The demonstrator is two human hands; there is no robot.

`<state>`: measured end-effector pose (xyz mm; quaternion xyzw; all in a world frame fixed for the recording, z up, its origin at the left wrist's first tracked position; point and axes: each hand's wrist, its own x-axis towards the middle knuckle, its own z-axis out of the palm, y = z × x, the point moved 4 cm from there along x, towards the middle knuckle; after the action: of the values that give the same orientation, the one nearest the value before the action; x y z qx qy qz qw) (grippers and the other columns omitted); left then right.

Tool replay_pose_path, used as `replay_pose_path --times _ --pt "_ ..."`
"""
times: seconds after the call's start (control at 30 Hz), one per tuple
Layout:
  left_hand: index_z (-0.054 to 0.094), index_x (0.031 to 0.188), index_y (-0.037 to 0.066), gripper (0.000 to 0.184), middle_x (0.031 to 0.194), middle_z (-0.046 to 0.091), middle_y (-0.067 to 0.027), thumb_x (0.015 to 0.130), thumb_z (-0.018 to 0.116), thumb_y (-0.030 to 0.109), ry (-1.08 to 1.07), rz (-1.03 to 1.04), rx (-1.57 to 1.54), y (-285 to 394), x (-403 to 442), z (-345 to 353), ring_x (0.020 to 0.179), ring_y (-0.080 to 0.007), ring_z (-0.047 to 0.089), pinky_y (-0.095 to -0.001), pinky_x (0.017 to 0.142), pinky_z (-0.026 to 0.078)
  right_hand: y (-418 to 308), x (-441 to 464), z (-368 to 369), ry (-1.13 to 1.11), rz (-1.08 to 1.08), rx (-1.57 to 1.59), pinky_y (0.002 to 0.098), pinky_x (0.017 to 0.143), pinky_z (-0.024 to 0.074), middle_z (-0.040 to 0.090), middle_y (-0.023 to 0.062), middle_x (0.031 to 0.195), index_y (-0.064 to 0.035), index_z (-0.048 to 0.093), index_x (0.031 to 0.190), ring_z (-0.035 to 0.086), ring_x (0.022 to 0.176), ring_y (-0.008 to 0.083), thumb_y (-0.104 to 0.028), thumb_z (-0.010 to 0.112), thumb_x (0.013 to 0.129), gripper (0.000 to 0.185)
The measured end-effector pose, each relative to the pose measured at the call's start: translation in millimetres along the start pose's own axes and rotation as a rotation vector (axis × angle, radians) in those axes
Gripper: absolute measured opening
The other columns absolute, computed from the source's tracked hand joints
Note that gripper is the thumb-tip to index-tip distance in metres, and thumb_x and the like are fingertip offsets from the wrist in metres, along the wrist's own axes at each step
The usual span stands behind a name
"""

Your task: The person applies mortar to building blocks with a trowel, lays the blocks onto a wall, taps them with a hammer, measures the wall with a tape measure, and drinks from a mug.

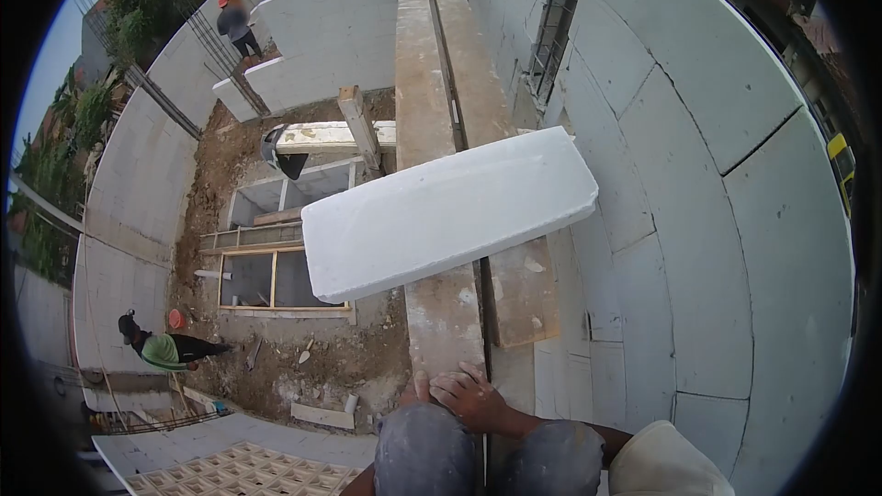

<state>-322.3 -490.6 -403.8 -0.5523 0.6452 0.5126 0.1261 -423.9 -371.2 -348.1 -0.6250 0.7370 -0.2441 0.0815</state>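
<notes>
A long white building block [450, 211] lies slantwise across two wooden planks [439, 317], its left end jutting past their edge. Near my knees, my right hand [467, 401] rests on the planks with its fingers stretched out and holds nothing. My left hand [416, 389] is at the left edge of the plank; my knee hides most of it, and a finger lies on the wood. Both hands are apart from the block.
A tall block wall [684, 220] rises on the right. Far below on the left are a dirt floor [276, 358], framed pits [285, 280], a wooden post [358, 129] and a red bucket [176, 318]. A person in green [165, 349] and another person [237, 26] stand there.
</notes>
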Motion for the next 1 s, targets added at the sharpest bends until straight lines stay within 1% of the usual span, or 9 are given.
replay_pose_path --times 0.2,0.3,0.37,0.4,0.43,0.5,0.6,0.83,1.0 --pt "0.066 0.12 -0.014 0.087 0.112 0.069 -0.0377 0.097 0.055 0.068 0.011 0.004 0.001 -3.7 -0.9 -4.2 0.109 -0.0505 0.067 -0.055 0.094 0.049 7.8 -10.5 -5.9 0.095 0.056 0.183 0.0523 0.117 0.0367 0.059 0.0081 0.136 -0.012 0.056 0.139 0.054 0.132 0.0271 -0.03 0.081 0.083 0.064" --pt "0.067 0.12 -0.014 0.087 0.112 0.069 -0.0376 0.097 0.055 0.069 0.018 0.003 0.011 -6.1 -2.8 -5.6 0.109 -0.0504 0.067 -0.0549 0.093 0.049 6.6 -33.0 -18.9 0.266 0.275 0.153 0.0518 0.113 0.0393 0.055 0.0145 0.137 -0.0079 0.053 0.141 0.051 0.133 0.0313 -0.034 0.086 0.079 0.075" --pt "0.067 0.12 -0.014 0.087 0.111 0.069 -0.0375 0.096 0.055 0.069 0.02 0.0 0.01 -6.9 -5.5 -3.5 0.108 -0.0504 0.067 -0.0549 0.093 0.049 14.4 -57.7 -13.0 0.399 0.654 0.315 0.0505 0.109 0.0406 0.053 0.0214 0.135 -0.002 0.049 0.141 0.049 0.132 0.0343 -0.039 0.091 0.073 0.088" --pt "0.067 0.12 -0.014 0.087 0.111 0.069 -0.0375 0.096 0.056 0.069 0.02 -0.001 0.008 -6.0 -5.6 -2.8 0.108 -0.0503 0.067 -0.0549 0.093 0.049 20.4 -73.2 10.9 0.385 0.771 0.5 0.0482 0.112 0.041 0.051 0.0261 0.138 0.0039 0.042 0.147 0.049 0.134 0.0367 -0.043 0.093 0.072 0.102" --pt "0.067 0.119 -0.014 0.088 0.111 0.069 -0.0375 0.096 0.056 0.069 0.024 -0.001 0.008 -4.8 -4.7 -2.5 0.108 -0.0503 0.067 -0.0549 0.093 0.049 22.9 -76.5 13.3 0.39 0.776 0.497 0.0482 0.112 0.041 0.051 0.0261 0.138 0.0039 0.042 0.147 0.049 0.134 0.0367 -0.043 0.093 0.072 0.102" --pt "0.067 0.119 -0.014 0.088 0.111 0.069 -0.0374 0.096 0.056 0.07 0.026 -0.001 0.007 -3.8 -5.8 -0.8 0.108 -0.0503 0.067 -0.0549 0.093 0.049 28.0 -86.0 30.4 0.09 1.067 0.768 0.0436 0.113 0.0421 0.055 0.0271 0.137 0.007 0.038 0.151 0.054 0.133 0.0361 -0.046 0.092 0.076 0.106" --pt "0.067 0.119 -0.014 0.088 0.11 0.069 -0.0373 0.096 0.056 0.07 0.033 0.009 0.011 -3.1 -6.6 -1.4 0.107 -0.0502 0.068 -0.0549 0.093 0.049 26.1 -82.2 33.8 -0.018 1.183 1.046 0.0411 0.113 0.0444 0.058 0.0283 0.141 0.01 0.039 0.151 0.058 0.132 0.0341 -0.051 0.092 0.075 0.111" --pt "0.068 0.118 -0.014 0.089 0.109 0.07 -0.037 0.095 0.057 0.071 0.046 0.023 0.025 -1.5 -7.7 -0.6 0.107 -0.05 0.068 -0.0548 0.092 0.05 34.8 -84.8 48.1 0.011 1.169 1.047 0.0396 0.111 0.047 0.06 0.0247 0.142 0.0098 0.044 0.148 0.06 0.131 0.0313 -0.051 0.094 0.072 0.109" --pt "0.068 0.117 -0.014 0.09 0.108 0.07 -0.0368 0.094 0.057 0.072 0.06 0.018 0.036 -7.1 -6.0 -3.9 0.106 -0.0499 0.068 -0.0548 0.092 0.05 36.8 -87.0 53.7 0.007 1.185 1.081 0.038 0.107 0.0498 0.066 0.0226 0.134 0.0083 0.048 0.146 0.065 0.123 0.0284 -0.045 0.095 0.072 0.102"
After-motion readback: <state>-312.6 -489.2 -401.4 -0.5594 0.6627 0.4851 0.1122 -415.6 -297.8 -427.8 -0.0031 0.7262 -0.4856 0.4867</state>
